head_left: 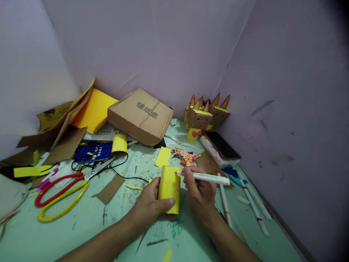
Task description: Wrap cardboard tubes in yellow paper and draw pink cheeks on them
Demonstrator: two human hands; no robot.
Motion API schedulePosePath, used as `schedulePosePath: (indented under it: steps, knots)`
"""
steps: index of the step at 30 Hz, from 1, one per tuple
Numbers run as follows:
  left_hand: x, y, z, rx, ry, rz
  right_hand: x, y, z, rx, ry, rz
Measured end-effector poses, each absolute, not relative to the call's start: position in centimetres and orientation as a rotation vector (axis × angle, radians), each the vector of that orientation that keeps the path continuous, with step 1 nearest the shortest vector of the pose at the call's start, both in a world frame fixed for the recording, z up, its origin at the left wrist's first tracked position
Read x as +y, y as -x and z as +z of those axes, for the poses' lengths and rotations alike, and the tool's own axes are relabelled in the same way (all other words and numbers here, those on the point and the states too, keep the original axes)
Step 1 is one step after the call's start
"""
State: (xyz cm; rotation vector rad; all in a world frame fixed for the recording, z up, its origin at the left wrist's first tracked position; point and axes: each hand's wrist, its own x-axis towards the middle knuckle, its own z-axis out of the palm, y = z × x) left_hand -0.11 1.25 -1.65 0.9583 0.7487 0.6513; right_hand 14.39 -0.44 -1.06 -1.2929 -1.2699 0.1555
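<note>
A yellow paper tube (170, 185) stands tilted in my left hand (151, 199), whose thumb presses across its lower front while the other fingers go behind it. My right hand (200, 187) pinches a white marker (209, 178). The marker's pinkish tip end points left, at the upper right side of the tube; whether it touches the paper I cannot tell. Just beyond the tube lie a flat yellow paper piece (163, 157) and patterned paper scraps (185, 156).
Scissors (86, 177) with red and yellow handles lie at left, near another yellow tube (119, 145). A cardboard box (140, 116) sits at the back. Decorated cardboard figures (200, 118) stand back right, behind a phone (222, 145). Several markers (255, 207) lie at right.
</note>
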Motion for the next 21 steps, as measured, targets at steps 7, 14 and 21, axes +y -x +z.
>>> schedulePosePath:
  steps: [7, 14, 21]
  knots:
    - [1.24, 0.02, -1.43, 0.714, -0.956, 0.663, -0.50, -14.14, -1.19, -1.292, 1.271, 0.223]
    - [1.19, -0.02, -1.31, 0.716, -0.930, 0.665, -0.58, -14.08, -1.44, -1.303, 1.252, 0.242]
    - [1.26, 0.10, -1.90, 0.715, -0.921, 0.679, -0.71, -14.08, -1.55, -1.332, 1.232, 0.288]
